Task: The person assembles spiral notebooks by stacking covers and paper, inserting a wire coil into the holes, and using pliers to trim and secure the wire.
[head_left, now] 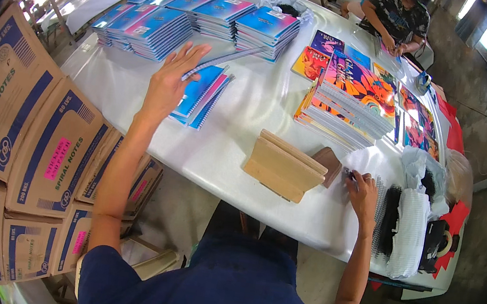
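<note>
Left fingers (193,54): stretched out and nearly together, touching the near end of a slanted notebook (226,62) seen edge-on; whether they clamp it, I cannot tell.
Left hand (170,78): raised above the bench (225,149), forearm reaching forward, past the cartons (59,152).
Slanted notebook: above a small pile of blue spiral notebooks (199,94), in front of the blue-and-pink stacks (161,29).
Right fingers (355,180): bent, tips at a small dark item (348,173); the grip is too small to make out.
Right hand (364,195): low at the bench, back upward, forearm running forward.
Beside the right hand: a brown block (328,163), then a tan stand (284,168); the colourful stack (351,101) lies beyond.
</note>
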The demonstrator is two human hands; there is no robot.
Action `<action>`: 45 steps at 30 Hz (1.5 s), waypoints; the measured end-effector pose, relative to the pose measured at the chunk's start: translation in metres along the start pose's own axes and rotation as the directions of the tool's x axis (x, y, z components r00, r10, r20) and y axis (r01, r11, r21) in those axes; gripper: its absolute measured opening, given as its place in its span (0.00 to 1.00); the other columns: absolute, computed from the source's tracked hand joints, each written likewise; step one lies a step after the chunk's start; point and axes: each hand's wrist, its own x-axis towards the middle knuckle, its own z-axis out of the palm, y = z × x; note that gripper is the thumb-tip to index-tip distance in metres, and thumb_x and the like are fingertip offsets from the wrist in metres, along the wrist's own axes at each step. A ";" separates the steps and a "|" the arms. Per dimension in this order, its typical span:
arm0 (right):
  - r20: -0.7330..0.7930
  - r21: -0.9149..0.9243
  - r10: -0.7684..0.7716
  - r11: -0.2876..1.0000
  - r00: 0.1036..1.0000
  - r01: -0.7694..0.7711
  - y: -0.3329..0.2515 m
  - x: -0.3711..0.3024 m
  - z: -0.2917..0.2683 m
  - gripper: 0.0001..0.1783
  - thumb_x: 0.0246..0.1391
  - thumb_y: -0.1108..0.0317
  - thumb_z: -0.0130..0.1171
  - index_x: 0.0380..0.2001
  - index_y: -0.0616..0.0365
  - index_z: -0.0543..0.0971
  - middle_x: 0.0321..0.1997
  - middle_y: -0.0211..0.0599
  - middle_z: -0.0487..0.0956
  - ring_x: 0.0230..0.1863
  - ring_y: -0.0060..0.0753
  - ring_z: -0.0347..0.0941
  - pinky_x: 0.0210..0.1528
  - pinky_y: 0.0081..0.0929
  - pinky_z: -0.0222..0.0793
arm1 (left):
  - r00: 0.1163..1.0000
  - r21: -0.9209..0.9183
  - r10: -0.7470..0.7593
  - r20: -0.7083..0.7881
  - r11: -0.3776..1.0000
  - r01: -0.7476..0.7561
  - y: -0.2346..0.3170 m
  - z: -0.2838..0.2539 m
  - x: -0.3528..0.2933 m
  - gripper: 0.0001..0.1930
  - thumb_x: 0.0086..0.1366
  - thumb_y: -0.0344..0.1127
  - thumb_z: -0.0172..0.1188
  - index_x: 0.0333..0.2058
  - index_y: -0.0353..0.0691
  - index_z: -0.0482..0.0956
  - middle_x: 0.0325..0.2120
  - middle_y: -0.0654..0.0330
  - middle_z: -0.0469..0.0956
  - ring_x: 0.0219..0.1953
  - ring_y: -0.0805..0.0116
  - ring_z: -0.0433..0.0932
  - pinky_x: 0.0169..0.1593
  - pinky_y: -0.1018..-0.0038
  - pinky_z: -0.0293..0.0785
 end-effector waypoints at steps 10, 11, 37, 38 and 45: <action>-0.023 0.959 0.067 0.285 0.998 0.003 -0.144 0.106 -0.025 0.48 0.45 0.73 0.71 0.67 0.54 0.55 0.60 0.43 0.67 0.59 0.40 0.68 0.63 0.37 0.61 | 0.974 -0.950 -0.221 0.044 0.291 0.109 -0.039 -0.005 0.001 0.34 0.62 0.48 0.60 0.62 0.35 0.64 0.62 0.57 0.65 0.62 0.51 0.65 0.63 0.59 0.64; 0.070 0.990 0.007 0.124 0.998 -0.070 -0.164 0.117 -0.023 0.53 0.44 0.72 0.71 0.69 0.53 0.50 0.64 0.44 0.63 0.60 0.40 0.66 0.64 0.36 0.60 | 0.975 -0.964 -0.219 0.046 0.246 0.101 -0.037 0.002 0.004 0.39 0.59 0.53 0.60 0.63 0.38 0.62 0.64 0.56 0.62 0.64 0.47 0.62 0.65 0.57 0.61; -0.016 -0.019 0.472 0.881 0.882 -0.472 0.060 0.183 -0.065 0.27 0.50 0.47 0.66 0.29 0.67 0.79 0.25 0.42 0.77 0.24 0.30 0.75 0.27 0.31 0.71 | 0.757 0.076 -0.493 0.429 0.855 0.514 -0.213 0.064 -0.061 0.37 0.60 0.35 0.61 0.66 0.40 0.56 0.64 0.43 0.59 0.67 0.47 0.56 0.68 0.61 0.51; 0.305 0.145 0.512 0.808 0.803 -0.570 0.072 0.186 -0.061 0.30 0.49 0.43 0.66 0.25 0.67 0.78 0.20 0.39 0.76 0.20 0.27 0.73 0.24 0.30 0.71 | 0.813 0.086 -0.477 0.333 0.874 0.478 -0.210 0.069 -0.060 0.37 0.59 0.35 0.61 0.66 0.42 0.57 0.64 0.42 0.59 0.68 0.45 0.55 0.68 0.59 0.50; 0.269 0.582 0.486 0.606 0.832 -0.542 0.064 0.185 -0.066 0.21 0.49 0.56 0.68 0.19 0.66 0.79 0.18 0.32 0.76 0.15 0.20 0.72 0.17 0.18 0.73 | 0.983 -0.201 -0.145 0.111 0.966 0.165 -0.098 0.114 -0.001 0.36 0.59 0.33 0.62 0.66 0.55 0.59 0.66 0.47 0.55 0.68 0.35 0.49 0.69 0.54 0.48</action>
